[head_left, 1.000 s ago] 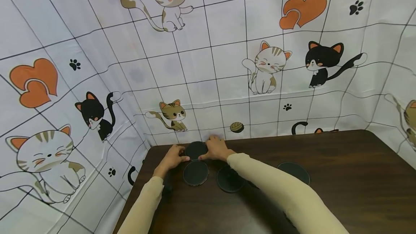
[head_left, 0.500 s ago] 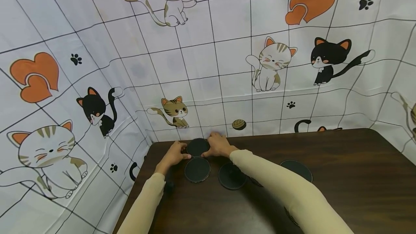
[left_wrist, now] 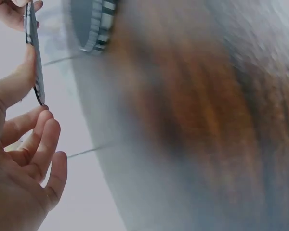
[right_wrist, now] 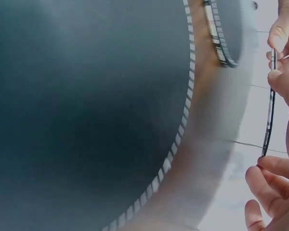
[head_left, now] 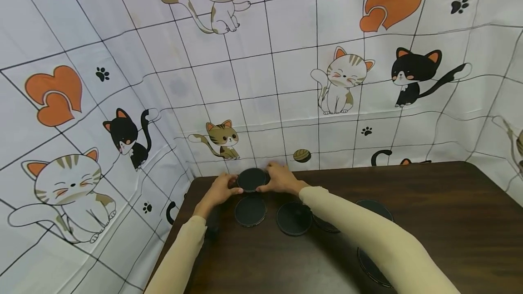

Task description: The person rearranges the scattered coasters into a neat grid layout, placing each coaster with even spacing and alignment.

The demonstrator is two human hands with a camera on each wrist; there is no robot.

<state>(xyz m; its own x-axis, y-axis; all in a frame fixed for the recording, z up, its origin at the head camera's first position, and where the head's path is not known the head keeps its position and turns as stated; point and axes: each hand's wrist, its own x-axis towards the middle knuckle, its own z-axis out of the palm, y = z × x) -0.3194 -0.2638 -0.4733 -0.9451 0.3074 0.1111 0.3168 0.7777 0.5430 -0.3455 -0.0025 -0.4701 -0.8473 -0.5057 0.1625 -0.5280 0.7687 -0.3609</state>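
Observation:
A thin, dark round coaster is held between both hands at the back left of the table. My left hand pinches its left edge, thumb toward me and fingers behind. From the other side my right hand grips the right edge. The left wrist view shows the held coaster edge-on, with the left hand at its lower end. Seen from the right wrist, it has a black-and-white banded rim. Just in front of it, another dark coaster lies flat.
More dark coasters lie on the brown table: one right of the hands, one farther right, and others partly under the right sleeve. A white cat-print sheet hangs behind the table and along its left.
The held coaster has moved away from the one in front, and a gap now shows between them. Both hands moved with it, still gripping its edges. The head view shifted slightly.

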